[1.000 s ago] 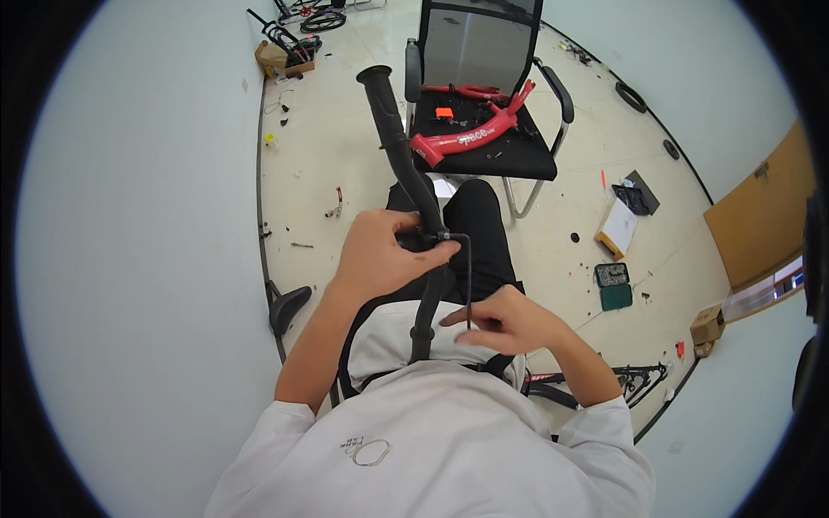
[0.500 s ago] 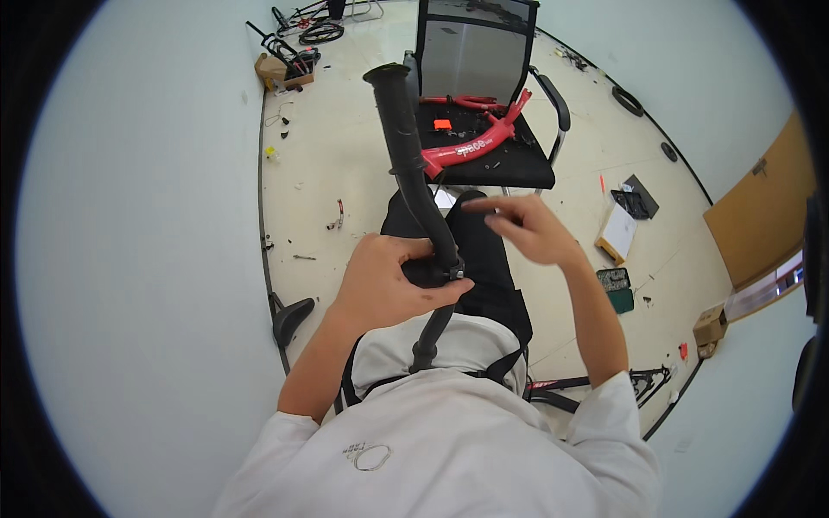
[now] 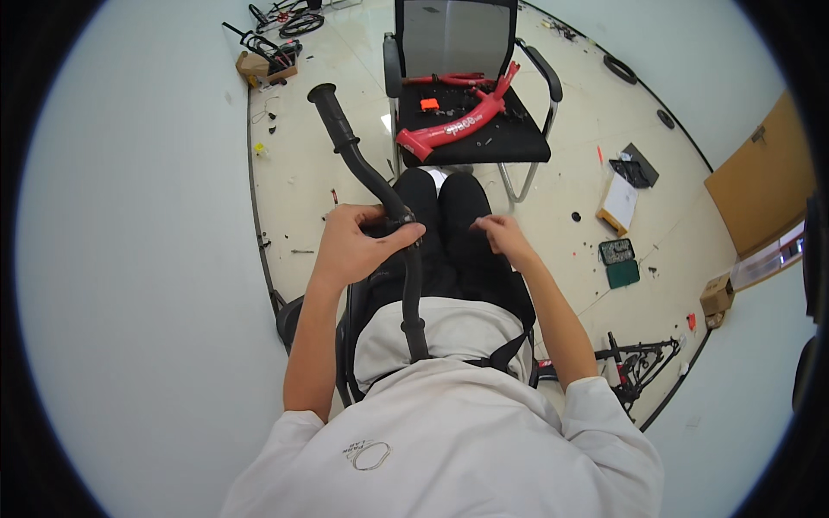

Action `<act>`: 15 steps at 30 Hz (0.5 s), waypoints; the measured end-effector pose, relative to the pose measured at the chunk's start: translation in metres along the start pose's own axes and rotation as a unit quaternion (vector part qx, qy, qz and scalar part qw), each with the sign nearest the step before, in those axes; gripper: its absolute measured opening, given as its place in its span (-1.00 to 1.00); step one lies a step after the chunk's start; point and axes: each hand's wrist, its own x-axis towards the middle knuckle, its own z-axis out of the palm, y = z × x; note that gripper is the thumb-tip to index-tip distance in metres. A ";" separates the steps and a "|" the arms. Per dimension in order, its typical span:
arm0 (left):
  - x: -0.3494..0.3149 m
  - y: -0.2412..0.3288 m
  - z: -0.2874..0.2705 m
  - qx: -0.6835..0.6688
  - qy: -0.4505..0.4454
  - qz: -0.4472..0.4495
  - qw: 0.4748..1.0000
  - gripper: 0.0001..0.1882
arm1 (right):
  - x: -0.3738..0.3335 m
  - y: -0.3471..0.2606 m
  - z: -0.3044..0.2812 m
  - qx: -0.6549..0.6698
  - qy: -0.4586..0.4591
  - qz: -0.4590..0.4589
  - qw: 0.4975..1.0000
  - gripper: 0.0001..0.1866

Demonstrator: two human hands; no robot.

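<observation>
A black bicycle handlebar (image 3: 371, 180) slants across my lap, its far grip end pointing up and left, its near grip end resting against my shirt at the waist. My left hand (image 3: 352, 249) holds it around the middle, thumb and fingers at a small dark clamp (image 3: 406, 219) on the bar. Over my right thigh, apart from the bar, my right hand (image 3: 505, 240) is closed with thumb and forefinger together. Whatever may be between those fingertips is too small to make out.
A black chair (image 3: 466, 148) faces me, with a red bicycle frame part (image 3: 458, 129) and an orange piece (image 3: 429, 104) on its seat. To the right on the floor lie a green tool case (image 3: 622, 273) and a white box (image 3: 618, 203). A black saddle (image 3: 288, 321) lies left, by the wall.
The handlebar has tilted further left and come lower, my left hand moving with it. My right hand has drawn down toward my thigh, its pointing finger now curled in. The view has shifted slightly.
</observation>
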 end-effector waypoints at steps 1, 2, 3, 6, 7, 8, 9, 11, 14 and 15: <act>0.002 -0.002 0.001 0.008 0.008 -0.003 1.000 -0.73 | 0.010 0.013 -0.008 0.074 0.005 0.009 0.997 -0.73; 0.004 -0.001 0.001 0.015 0.015 -0.006 1.000 -0.73 | 0.022 0.023 -0.019 0.161 -0.013 -0.010 0.987 -0.75; 0.005 0.000 0.003 0.024 0.018 -0.013 0.999 -0.72 | 0.031 0.033 -0.029 0.250 -0.027 -0.027 0.968 -0.75; 0.007 0.005 0.004 -0.004 0.053 -0.004 0.999 -0.69 | 0.027 0.032 -0.036 0.360 0.056 0.016 0.931 -0.66; 0.009 0.004 0.002 0.000 0.054 -0.002 0.999 -0.69 | 0.026 0.041 -0.038 0.358 0.063 0.018 0.931 -0.63; 0.013 0.004 0.002 -0.003 0.043 -0.019 0.999 -0.70 | 0.025 0.052 -0.039 0.357 0.071 0.020 0.931 -0.60; 0.014 0.002 0.004 0.008 0.038 -0.026 0.999 -0.70 | 0.027 0.060 -0.043 0.351 0.073 0.018 0.933 -0.56; 0.025 -0.002 0.007 0.032 0.022 -0.036 0.999 -0.70 | 0.030 0.085 -0.052 0.373 0.095 0.022 0.923 -0.60; 0.040 -0.009 0.008 0.003 -0.012 -0.067 0.998 -0.69 | 0.036 0.090 -0.062 0.383 0.120 0.025 0.916 -0.70; 0.045 -0.011 0.010 -0.005 -0.014 -0.077 0.997 -0.70 | 0.042 0.086 -0.065 0.386 0.131 0.025 0.913 -0.71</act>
